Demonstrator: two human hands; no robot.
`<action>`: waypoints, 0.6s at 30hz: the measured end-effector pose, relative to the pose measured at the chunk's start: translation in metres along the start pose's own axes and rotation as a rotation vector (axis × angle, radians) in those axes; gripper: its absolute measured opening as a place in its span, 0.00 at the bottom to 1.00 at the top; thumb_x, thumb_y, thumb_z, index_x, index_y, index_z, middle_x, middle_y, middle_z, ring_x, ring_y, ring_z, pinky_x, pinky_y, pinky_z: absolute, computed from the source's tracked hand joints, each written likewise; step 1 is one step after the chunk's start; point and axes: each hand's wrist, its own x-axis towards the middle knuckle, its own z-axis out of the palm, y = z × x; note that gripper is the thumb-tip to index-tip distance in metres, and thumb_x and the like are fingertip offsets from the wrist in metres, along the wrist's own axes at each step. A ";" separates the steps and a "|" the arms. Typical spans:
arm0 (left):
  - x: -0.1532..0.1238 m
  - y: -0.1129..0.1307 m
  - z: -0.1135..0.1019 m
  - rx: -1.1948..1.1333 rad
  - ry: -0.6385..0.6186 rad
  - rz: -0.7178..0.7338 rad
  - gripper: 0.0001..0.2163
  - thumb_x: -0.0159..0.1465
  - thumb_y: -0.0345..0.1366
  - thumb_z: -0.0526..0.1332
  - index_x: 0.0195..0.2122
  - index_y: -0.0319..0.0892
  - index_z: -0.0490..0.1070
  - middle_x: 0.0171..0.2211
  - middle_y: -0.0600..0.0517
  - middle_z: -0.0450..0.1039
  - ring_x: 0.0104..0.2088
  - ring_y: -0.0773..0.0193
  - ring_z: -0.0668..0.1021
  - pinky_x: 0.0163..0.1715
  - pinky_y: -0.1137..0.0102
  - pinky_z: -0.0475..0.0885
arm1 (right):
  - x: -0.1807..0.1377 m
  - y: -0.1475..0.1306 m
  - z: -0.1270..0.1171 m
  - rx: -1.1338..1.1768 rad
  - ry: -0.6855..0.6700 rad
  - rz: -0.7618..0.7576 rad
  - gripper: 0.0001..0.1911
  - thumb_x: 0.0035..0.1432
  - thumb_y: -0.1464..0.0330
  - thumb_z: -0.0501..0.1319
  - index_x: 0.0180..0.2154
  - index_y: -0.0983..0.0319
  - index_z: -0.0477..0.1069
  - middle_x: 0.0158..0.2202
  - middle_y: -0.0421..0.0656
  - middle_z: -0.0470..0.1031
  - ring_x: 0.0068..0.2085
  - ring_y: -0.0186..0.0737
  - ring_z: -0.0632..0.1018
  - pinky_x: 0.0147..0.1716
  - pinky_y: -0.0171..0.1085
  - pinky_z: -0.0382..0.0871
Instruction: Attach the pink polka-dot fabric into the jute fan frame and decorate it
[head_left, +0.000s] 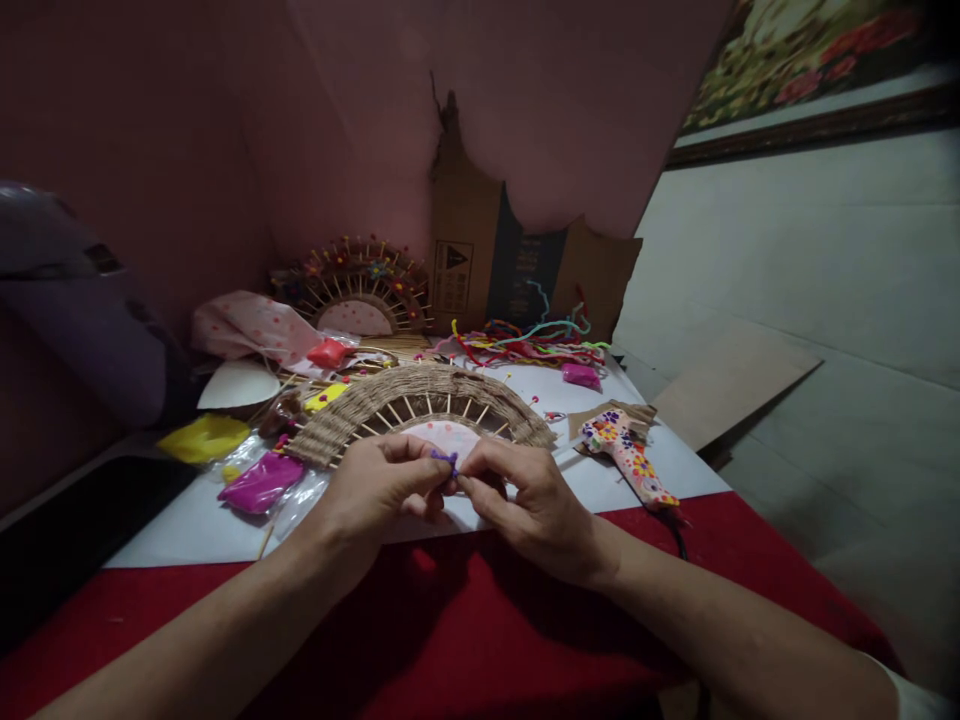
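Observation:
Between the fingertips of both hands is a small bent piece of purple pipe cleaner (445, 459). My left hand (367, 490) pinches it from one side, thumb against fingers. From the other side, my right hand (532, 500) pinches its lower end. Just behind the hands lies a half-round fan of woven twine (405, 388) with thin wooden sticks, a dotted pale centre and a few coloured pinheads. The hands hide part of its lower edge. To the right of my right hand, a flower-patterned glue gun (630, 455) rests on a cardboard scrap (645, 415).
A decorated fan (352, 290) stands at the back, near a heap of coloured pipe cleaners (525, 345) and upright cardboard (465, 220). Yellow (206, 438) and magenta (262, 482) clay packets lie left. White paper (172, 540) covers part of the red cloth (420, 640).

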 end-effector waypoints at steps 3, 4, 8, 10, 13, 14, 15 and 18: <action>0.002 0.001 -0.004 -0.089 -0.011 -0.025 0.08 0.45 0.32 0.70 0.20 0.36 0.71 0.20 0.50 0.75 0.19 0.69 0.73 0.20 0.74 0.72 | 0.001 -0.002 -0.004 0.032 -0.008 0.034 0.09 0.60 0.73 0.51 0.33 0.64 0.69 0.30 0.43 0.71 0.32 0.35 0.70 0.32 0.35 0.63; 0.002 0.001 -0.004 -0.105 -0.013 -0.032 0.08 0.45 0.32 0.70 0.22 0.36 0.72 0.21 0.50 0.75 0.19 0.69 0.73 0.20 0.73 0.73 | 0.002 -0.003 -0.004 0.035 0.007 0.044 0.09 0.61 0.72 0.51 0.33 0.65 0.70 0.30 0.43 0.71 0.32 0.35 0.71 0.32 0.35 0.63; 0.000 0.003 -0.004 -0.103 -0.025 -0.049 0.07 0.49 0.32 0.69 0.24 0.35 0.74 0.22 0.50 0.74 0.20 0.71 0.72 0.20 0.75 0.73 | 0.002 -0.002 -0.001 0.023 0.051 0.044 0.07 0.59 0.71 0.54 0.30 0.65 0.69 0.26 0.41 0.70 0.27 0.32 0.69 0.28 0.33 0.62; -0.001 0.003 -0.003 -0.093 -0.050 -0.034 0.07 0.50 0.33 0.68 0.23 0.35 0.73 0.22 0.51 0.73 0.20 0.71 0.72 0.20 0.76 0.72 | 0.001 -0.001 0.001 0.014 0.074 0.028 0.06 0.57 0.73 0.55 0.29 0.65 0.69 0.24 0.40 0.69 0.26 0.31 0.68 0.27 0.32 0.61; -0.002 0.002 -0.003 -0.100 -0.073 -0.040 0.07 0.49 0.32 0.69 0.23 0.35 0.73 0.22 0.51 0.73 0.20 0.71 0.72 0.20 0.76 0.72 | 0.001 0.000 0.002 0.003 0.091 0.018 0.06 0.56 0.74 0.56 0.27 0.65 0.67 0.24 0.39 0.67 0.25 0.30 0.67 0.26 0.32 0.60; -0.002 0.002 -0.003 -0.108 -0.068 -0.045 0.06 0.48 0.31 0.69 0.24 0.35 0.73 0.22 0.51 0.73 0.20 0.71 0.72 0.20 0.75 0.72 | 0.001 0.000 0.001 -0.002 0.087 0.019 0.05 0.56 0.74 0.56 0.27 0.65 0.67 0.24 0.39 0.67 0.25 0.31 0.66 0.26 0.32 0.60; -0.002 0.002 -0.004 -0.114 -0.068 -0.050 0.06 0.48 0.30 0.69 0.25 0.35 0.73 0.22 0.51 0.73 0.20 0.71 0.72 0.20 0.75 0.72 | 0.001 0.000 0.001 -0.006 0.078 0.023 0.05 0.56 0.74 0.56 0.27 0.65 0.67 0.24 0.39 0.67 0.25 0.31 0.66 0.26 0.32 0.60; -0.001 0.002 -0.004 -0.113 -0.089 -0.045 0.08 0.47 0.29 0.70 0.28 0.35 0.74 0.23 0.51 0.73 0.20 0.71 0.72 0.20 0.74 0.72 | 0.001 0.000 0.000 -0.014 0.058 0.033 0.06 0.57 0.73 0.55 0.28 0.64 0.66 0.24 0.39 0.66 0.26 0.31 0.66 0.27 0.32 0.60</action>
